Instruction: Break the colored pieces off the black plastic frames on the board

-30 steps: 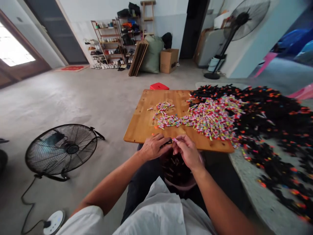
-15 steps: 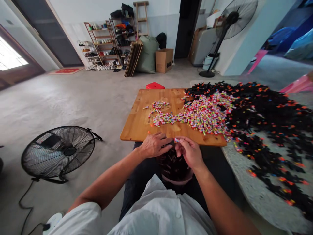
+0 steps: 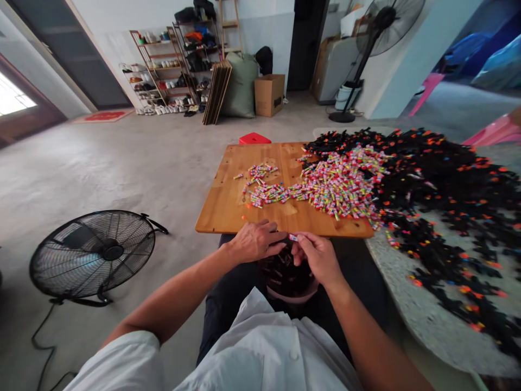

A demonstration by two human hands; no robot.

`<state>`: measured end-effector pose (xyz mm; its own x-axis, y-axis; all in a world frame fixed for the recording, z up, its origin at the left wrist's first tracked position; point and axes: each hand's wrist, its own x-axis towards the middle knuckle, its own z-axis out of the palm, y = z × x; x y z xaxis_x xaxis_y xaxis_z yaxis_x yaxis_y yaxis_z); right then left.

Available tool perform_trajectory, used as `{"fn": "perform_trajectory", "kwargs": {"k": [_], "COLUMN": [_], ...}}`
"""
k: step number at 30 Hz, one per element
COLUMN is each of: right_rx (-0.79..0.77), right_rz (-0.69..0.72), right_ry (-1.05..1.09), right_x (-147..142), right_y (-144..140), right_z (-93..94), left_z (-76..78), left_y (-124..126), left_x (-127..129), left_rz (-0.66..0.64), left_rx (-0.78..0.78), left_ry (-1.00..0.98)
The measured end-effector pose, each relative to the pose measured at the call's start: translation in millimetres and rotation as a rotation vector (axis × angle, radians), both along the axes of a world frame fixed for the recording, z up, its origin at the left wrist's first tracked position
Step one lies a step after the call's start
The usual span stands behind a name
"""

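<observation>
Right hand (image 3: 318, 256) pinches a small pink piece (image 3: 292, 237) in its grip at the worktop's (image 3: 228, 209) near edge; left hand (image 3: 254, 241), just left, seems closed on something dark

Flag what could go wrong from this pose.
1. The small colourful piece is pinched between right hand and left hand above the bowl on the lap; a slip likely drops it in.
2. The colourful pile reaches the wooden board near edge; a nudge could spill pieces.
</observation>
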<state>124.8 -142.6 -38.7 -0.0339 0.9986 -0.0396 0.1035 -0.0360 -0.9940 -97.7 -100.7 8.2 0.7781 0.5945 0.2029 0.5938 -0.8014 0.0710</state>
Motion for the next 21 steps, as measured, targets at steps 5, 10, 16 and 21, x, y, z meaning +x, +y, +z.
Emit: {"fn": "perform_trajectory", "kwargs": {"k": [5,10,16,21], "right_rx": [-0.04,-0.205,-0.221,-0.093], "right_rz": [0.025,0.048,0.215,-0.432], "right_ry": [0.0,0.084,-0.321,-0.985], "right_x": [1,24,106,206], "right_y": [-8,-22,-29,-1], "right_z": [-4.0,-22.5,-23.4,-40.0], "left_z": [-16.3,-36.6,-69.7,-71.2], "left_y": [-2,12,144,226], "left_x": [12,12,-52,-104], "left_rz": [0.054,-0.122,0.35,0.851], "left_rx": [-0.047,-0.276,-0.219,-0.212], "left_ry": [0.0,-0.132,-0.297,-0.119]}}
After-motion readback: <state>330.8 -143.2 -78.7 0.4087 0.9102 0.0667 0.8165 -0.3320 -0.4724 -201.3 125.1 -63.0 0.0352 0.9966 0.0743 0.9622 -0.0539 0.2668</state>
